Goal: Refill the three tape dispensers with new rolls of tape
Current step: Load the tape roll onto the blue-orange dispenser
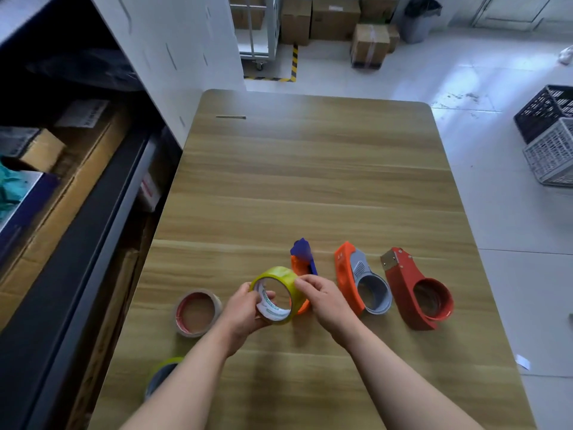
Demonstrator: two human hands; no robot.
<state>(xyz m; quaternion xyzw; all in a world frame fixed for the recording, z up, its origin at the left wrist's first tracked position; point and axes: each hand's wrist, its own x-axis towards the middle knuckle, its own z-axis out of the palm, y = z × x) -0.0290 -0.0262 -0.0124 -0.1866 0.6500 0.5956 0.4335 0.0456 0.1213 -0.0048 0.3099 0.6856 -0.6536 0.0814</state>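
My left hand grips a yellow-green tape roll held upright above the wooden table. My right hand pinches the roll's right edge with thumb and fingertips. Behind the roll lies an orange and blue dispenser, partly hidden. To its right lie an orange and grey dispenser and a red dispenser, both with no roll in them. A roll with a red-lined core lies flat to the left. Another yellowish roll peeks out under my left forearm.
A dark shelf unit with cardboard boxes runs along the table's left side. Black and white plastic crates stand on the floor at the right. Cardboard boxes and a bin sit far behind. A thin dark stick lies at the table's far end.
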